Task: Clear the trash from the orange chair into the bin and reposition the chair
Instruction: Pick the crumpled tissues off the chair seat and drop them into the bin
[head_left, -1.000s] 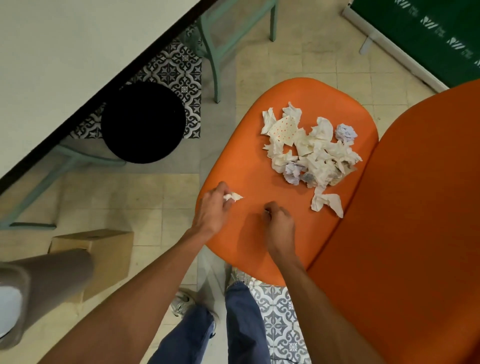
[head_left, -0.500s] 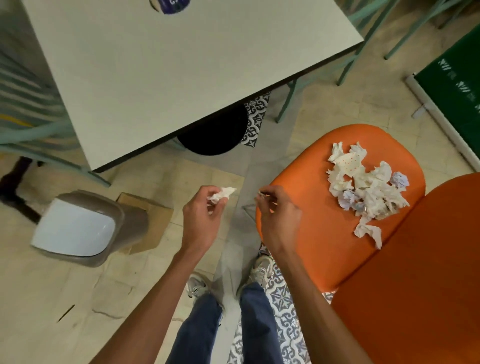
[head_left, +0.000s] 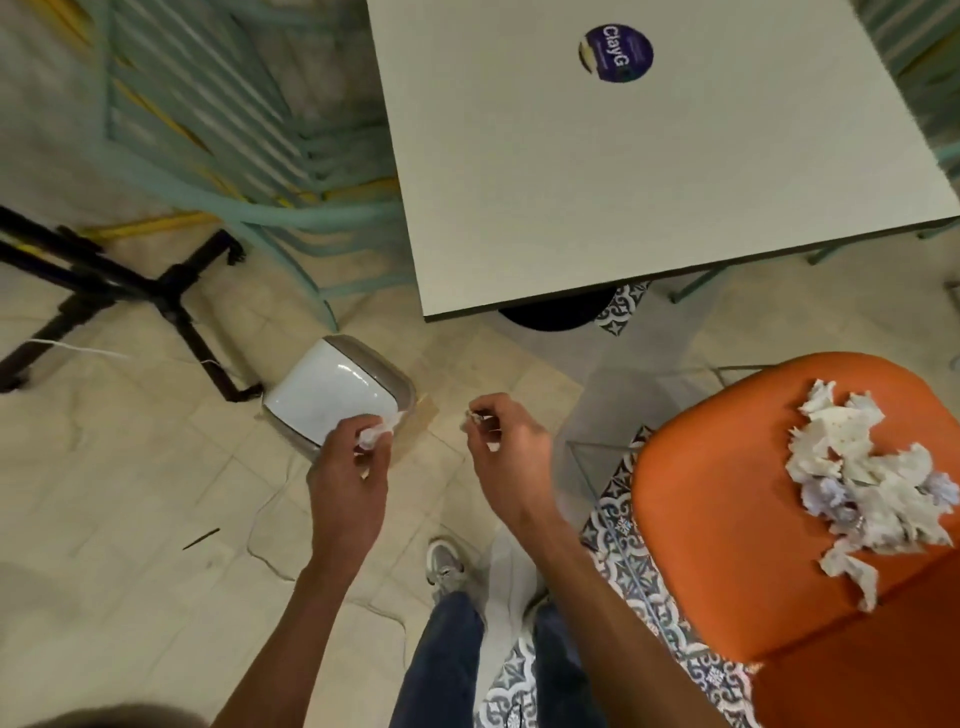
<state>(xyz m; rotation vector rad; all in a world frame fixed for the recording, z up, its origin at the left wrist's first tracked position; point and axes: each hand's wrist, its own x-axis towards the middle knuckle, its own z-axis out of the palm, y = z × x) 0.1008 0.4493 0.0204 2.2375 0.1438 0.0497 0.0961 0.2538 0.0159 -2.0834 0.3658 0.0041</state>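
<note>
The orange chair (head_left: 727, 519) stands at the right, with a heap of crumpled paper scraps (head_left: 862, 478) on its seat. My left hand (head_left: 348, 467) pinches a small white crumpled paper scrap (head_left: 379, 431) right at the near edge of the bin (head_left: 332, 400), a grey bin with a white swing lid on the floor. My right hand (head_left: 509, 447) is held between the bin and the chair, pinching a tiny paper bit (head_left: 470, 415) at its fingertips.
A pale square table (head_left: 649, 171) with a purple round sticker stands ahead, over a black round base. Teal chairs are stacked at the upper left beside a black stand's legs. My feet and jeans are below, on beige and patterned tiles.
I have turned left, away from the chair. Both hands lifted off the seat with their scraps and moved left; my left hand has reached the bin's edge.
</note>
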